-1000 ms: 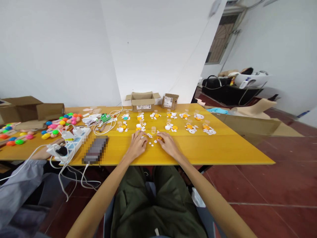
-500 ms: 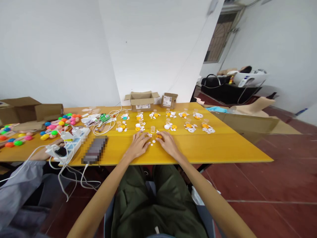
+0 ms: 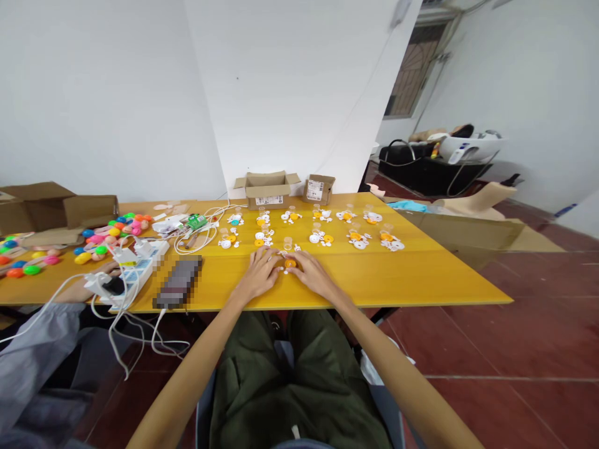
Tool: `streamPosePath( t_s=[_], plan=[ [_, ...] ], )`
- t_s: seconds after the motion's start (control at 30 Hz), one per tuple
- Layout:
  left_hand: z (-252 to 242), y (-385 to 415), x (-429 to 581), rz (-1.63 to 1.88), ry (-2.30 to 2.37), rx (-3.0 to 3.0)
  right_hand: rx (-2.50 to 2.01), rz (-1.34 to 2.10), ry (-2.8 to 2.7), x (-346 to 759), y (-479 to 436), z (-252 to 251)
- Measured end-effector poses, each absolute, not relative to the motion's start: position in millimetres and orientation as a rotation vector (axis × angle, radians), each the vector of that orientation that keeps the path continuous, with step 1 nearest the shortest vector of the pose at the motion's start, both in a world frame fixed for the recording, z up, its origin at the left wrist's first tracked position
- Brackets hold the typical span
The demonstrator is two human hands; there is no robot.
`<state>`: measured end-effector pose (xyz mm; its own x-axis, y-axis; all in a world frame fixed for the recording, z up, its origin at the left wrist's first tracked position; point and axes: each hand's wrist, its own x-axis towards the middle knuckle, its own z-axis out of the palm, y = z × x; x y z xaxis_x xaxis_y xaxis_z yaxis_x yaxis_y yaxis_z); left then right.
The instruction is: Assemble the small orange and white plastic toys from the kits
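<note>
My L hand [image 3: 259,272] & R hand [image 3: 314,275], fingers curled down, meet on an orange disc [image 3: 290,264] mid-width near the worktop's [image 3: 421,280] front edge; firm grip or not, can't tell. Best kept flat, light fingertip pressure, clear of the white bits [image 3: 282,253]. Half a sec earlier the hands sat wider apart, disc by R fingers.

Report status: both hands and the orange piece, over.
Left hand flat on yellow table, fingers spread. Right hand fingers touching small orange piece; grip unclear. Loose white parts close by, nothing blocking.
</note>
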<state>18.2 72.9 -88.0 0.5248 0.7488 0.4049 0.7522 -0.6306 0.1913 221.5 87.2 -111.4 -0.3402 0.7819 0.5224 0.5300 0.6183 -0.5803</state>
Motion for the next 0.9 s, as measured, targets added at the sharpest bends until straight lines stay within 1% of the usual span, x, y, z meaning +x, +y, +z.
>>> streamPosePath(
  t_s=[0.6, 0.9],
  plan=[
    [-80, 67, 19, -0.715, -1.32, -2.757, -1.059, 0.511, -2.04, 223, 83, -103],
    [-80, 66, 20, -0.687, -1.265, -2.761, -1.093, 0.458, -1.982, 223, 77, -102]
  ],
)
